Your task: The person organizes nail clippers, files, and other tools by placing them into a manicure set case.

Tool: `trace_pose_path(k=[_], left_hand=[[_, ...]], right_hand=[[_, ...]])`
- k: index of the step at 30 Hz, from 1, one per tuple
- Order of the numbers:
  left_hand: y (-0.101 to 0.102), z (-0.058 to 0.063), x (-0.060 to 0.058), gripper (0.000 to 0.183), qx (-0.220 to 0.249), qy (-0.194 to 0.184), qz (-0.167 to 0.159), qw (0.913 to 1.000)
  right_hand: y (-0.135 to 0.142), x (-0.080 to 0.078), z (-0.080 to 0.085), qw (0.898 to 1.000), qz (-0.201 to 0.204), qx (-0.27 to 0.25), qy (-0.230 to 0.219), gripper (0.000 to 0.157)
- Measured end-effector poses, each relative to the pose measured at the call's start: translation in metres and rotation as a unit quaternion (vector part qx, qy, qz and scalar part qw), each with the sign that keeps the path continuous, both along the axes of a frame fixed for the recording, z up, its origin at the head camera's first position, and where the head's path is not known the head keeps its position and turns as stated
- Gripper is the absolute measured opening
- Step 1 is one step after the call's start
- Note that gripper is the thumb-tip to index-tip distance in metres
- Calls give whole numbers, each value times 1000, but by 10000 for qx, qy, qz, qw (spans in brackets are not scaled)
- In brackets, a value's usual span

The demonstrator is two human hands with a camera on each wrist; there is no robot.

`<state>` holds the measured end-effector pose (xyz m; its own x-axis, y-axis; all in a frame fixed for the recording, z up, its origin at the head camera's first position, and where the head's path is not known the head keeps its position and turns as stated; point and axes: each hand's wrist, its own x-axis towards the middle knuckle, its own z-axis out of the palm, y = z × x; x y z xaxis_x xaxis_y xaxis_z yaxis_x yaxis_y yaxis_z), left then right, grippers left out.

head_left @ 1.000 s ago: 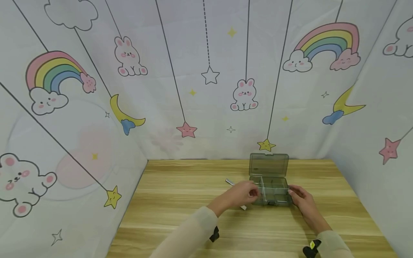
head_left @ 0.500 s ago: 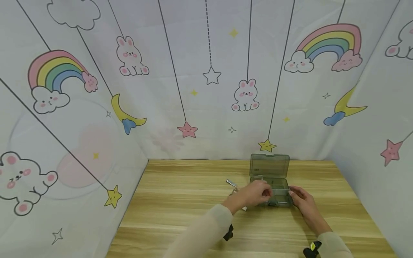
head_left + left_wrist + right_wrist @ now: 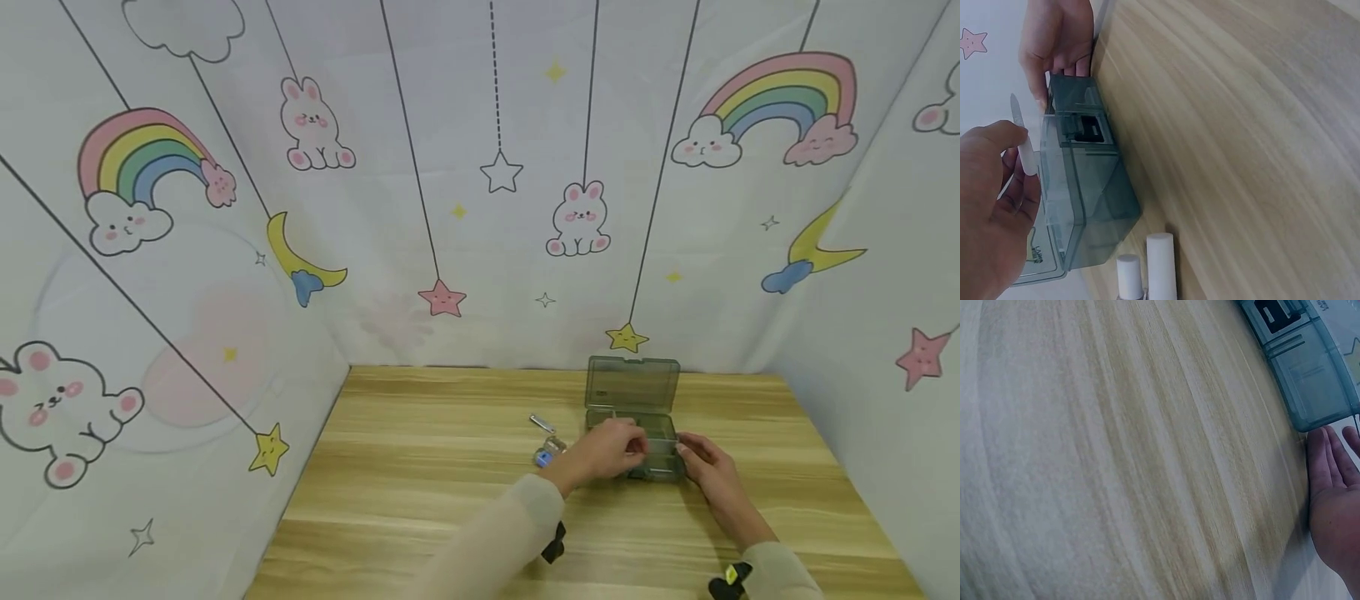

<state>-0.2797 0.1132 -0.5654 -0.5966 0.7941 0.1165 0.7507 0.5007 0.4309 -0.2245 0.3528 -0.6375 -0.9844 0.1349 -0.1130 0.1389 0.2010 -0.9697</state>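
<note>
My left hand [image 3: 617,446] is over the front of a green see-through plastic storage box [image 3: 663,465], whose lid [image 3: 633,385] stands raised at the back. Between thumb and fingers it pinches a small nail file [image 3: 1027,154] with a white handle and a grey pointed blade, seen in the left wrist view. The box has inner dividers; my left hand hides part of its compartments in the head view. At the right end, my right hand [image 3: 716,479] holds the box, its thumb on the rim and its fingers along the end wall.
Left of the box lie a metal nail clipper [image 3: 542,423] and a small clear-and-blue item [image 3: 546,456], partly behind my left wrist. Two white-capped items, a shorter one [image 3: 1129,275] and a longer one [image 3: 1161,265], are near the box. Printed cloth walls surround the wooden table [image 3: 420,467].
My left hand has moved to the right across the front of the box, uncovering the clear-and-blue item behind it. My right hand stays at the box's right end. The head view shifts slightly.
</note>
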Motion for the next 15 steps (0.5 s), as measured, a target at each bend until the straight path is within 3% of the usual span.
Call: trace_pose_path(k=[11, 15], left_hand=[[16, -11, 4, 9, 100, 297, 255, 9992], [20, -11, 6, 9, 141, 191, 430, 9988]], right_hand=[[2, 3, 1, 9999, 22, 47, -126, 67], [1, 2, 1, 10000, 5, 20, -63, 65]])
